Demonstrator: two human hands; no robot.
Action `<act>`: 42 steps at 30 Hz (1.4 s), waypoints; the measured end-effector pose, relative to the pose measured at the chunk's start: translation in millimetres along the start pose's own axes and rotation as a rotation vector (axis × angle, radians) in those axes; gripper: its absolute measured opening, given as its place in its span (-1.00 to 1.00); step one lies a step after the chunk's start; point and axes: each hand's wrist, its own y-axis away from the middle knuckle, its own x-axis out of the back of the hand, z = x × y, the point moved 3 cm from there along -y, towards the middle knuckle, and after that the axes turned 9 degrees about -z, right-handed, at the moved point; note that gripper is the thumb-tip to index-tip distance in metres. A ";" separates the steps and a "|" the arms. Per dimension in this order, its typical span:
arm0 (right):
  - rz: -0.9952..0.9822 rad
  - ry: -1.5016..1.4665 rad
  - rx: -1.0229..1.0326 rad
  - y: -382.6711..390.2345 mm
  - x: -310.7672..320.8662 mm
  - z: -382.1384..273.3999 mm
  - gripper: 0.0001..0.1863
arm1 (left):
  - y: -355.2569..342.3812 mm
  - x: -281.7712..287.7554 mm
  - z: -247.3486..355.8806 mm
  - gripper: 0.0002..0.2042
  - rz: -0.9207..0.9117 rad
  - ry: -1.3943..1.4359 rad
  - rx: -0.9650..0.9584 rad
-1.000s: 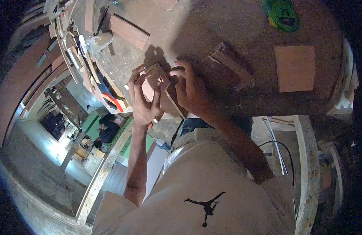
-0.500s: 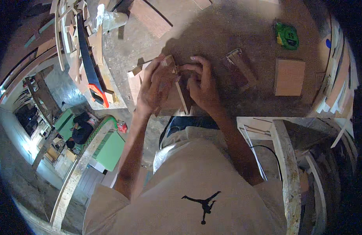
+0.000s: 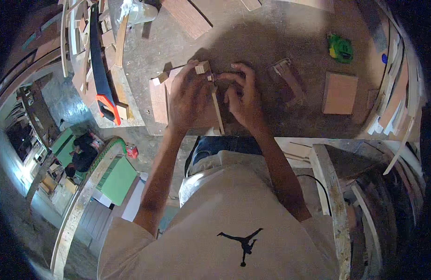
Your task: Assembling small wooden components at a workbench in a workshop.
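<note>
My left hand (image 3: 186, 95) is closed over a wooden assembly of pale board (image 3: 159, 105), small blocks (image 3: 202, 67) and a narrow strip (image 3: 218, 113) standing out toward the bench edge; its fingers are slightly blurred. My right hand (image 3: 241, 95) is just right of the assembly, fingers bent and apart, a fingertip touching or very near a small piece at the assembly's upper corner. That piece is too small to make out. A dark wooden offcut (image 3: 290, 79) and a square wooden piece (image 3: 340, 93) lie farther right on the workbench (image 3: 252, 32).
A handsaw (image 3: 107, 108) with orange handle lies among offcuts at left, near a white container (image 3: 141, 11). A green tape measure (image 3: 340, 47) and wood strips (image 3: 397, 93) are at right. Another person (image 3: 82, 154) is low in the background at left, by green panels (image 3: 115, 179).
The view has shifted over the last second, bringing the saw higher. My left fingers have moved up over the assembly's top; my right index finger stays stretched toward its corner.
</note>
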 end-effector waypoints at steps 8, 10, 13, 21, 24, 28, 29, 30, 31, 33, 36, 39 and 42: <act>-0.048 -0.138 -0.062 -0.2 -0.8 -6.5 -0.44 | -0.5 0.0 -5.5 -0.76 0.005 0.035 0.062; -0.052 -0.082 -0.025 -1.5 -1.9 -5.2 -0.43 | -0.9 -2.5 -11.1 -0.78 0.033 0.003 -0.008; -0.054 -0.073 -0.038 -2.1 -1.4 -8.6 -0.43 | 1.2 -5.2 -16.0 -0.78 0.085 0.050 -0.016; -0.016 -0.053 -0.141 -1.1 -8.0 -10.8 -0.49 | 5.6 -3.3 -20.0 -0.79 0.113 0.056 0.014; -0.013 -0.008 -0.056 -0.8 -7.6 -11.9 -0.52 | 7.3 -3.5 -20.8 -0.77 0.110 0.063 0.006; -0.003 0.100 -0.066 -1.2 -8.7 -15.0 -0.52 | 9.3 -3.5 -23.1 -0.77 0.106 0.047 -0.036; -0.004 0.174 -0.015 -1.6 -8.1 -15.5 -0.52 | 9.0 -3.8 -23.9 -0.77 0.112 0.049 -0.033; -0.005 0.178 -0.014 -2.1 -7.4 -13.9 -0.52 | 8.4 -3.9 -24.0 -0.77 0.111 0.041 -0.046; 0.001 0.114 -0.033 -3.1 -6.6 -11.3 -0.52 | 7.8 -4.0 -23.6 -0.77 0.108 0.033 -0.060; 0.006 0.051 -0.052 -3.5 -6.8 -11.8 -0.51 | 7.1 -2.6 -21.5 -0.78 0.110 0.017 -0.050; 0.004 0.020 -0.078 -3.1 -9.9 -14.8 -0.50 | 6.2 -2.8 -19.6 -0.79 0.104 0.005 -0.047; 0.033 0.047 -0.057 -4.2 -9.5 -8.6 -0.51 | 6.9 -3.4 -19.7 -0.78 0.095 0.016 -0.061; 0.006 0.074 0.018 -3.8 -10.5 -9.2 -0.51 | 8.8 -4.4 -19.1 -0.77 0.091 0.026 -0.069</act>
